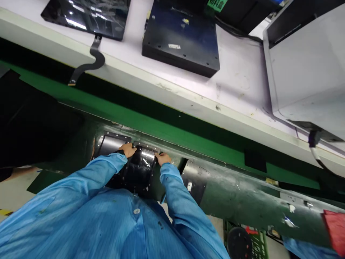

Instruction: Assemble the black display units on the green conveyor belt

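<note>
two hands gripping: left hand [128, 149] and right hand [162, 158] clasp the far edge of one black panel [138, 172] on the green belt [242, 201] | two other panels just beside it: left panel [110, 144], right panel [195, 178] | one black box [180, 36] on the desk [242, 82]
</note>
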`<control>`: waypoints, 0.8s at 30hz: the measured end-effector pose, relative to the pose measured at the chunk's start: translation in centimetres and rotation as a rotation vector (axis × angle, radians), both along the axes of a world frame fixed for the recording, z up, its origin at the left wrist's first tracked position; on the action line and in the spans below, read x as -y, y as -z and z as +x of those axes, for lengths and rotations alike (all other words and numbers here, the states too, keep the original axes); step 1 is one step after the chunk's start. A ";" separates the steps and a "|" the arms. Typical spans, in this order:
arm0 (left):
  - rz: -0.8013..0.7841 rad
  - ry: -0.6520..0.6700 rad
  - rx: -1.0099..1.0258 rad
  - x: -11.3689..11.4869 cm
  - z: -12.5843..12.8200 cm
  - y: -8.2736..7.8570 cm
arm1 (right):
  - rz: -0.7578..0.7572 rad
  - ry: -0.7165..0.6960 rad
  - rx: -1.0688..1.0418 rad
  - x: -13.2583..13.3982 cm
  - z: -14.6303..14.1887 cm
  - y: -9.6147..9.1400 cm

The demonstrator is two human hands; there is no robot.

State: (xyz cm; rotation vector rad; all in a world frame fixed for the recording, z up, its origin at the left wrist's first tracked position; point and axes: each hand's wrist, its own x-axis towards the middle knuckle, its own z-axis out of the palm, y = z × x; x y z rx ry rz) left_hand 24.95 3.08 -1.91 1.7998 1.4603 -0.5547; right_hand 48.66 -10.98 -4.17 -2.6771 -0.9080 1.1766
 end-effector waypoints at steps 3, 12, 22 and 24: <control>-0.006 0.068 -0.016 5.9 -3.8 0.3 | -0.034 -0.055 -0.015 6.5 -4.1 0.0; -0.077 0.142 -0.005 12.8 -8.7 1.0 | -0.143 -0.173 -0.074 13.7 -7.9 0.3; -0.095 0.130 -0.001 13.3 -8.4 0.5 | -0.194 -0.303 -0.066 12.3 -7.4 0.5; -0.097 0.135 -0.012 13.3 -8.3 0.5 | -0.188 -0.315 -0.071 12.1 -7.3 0.7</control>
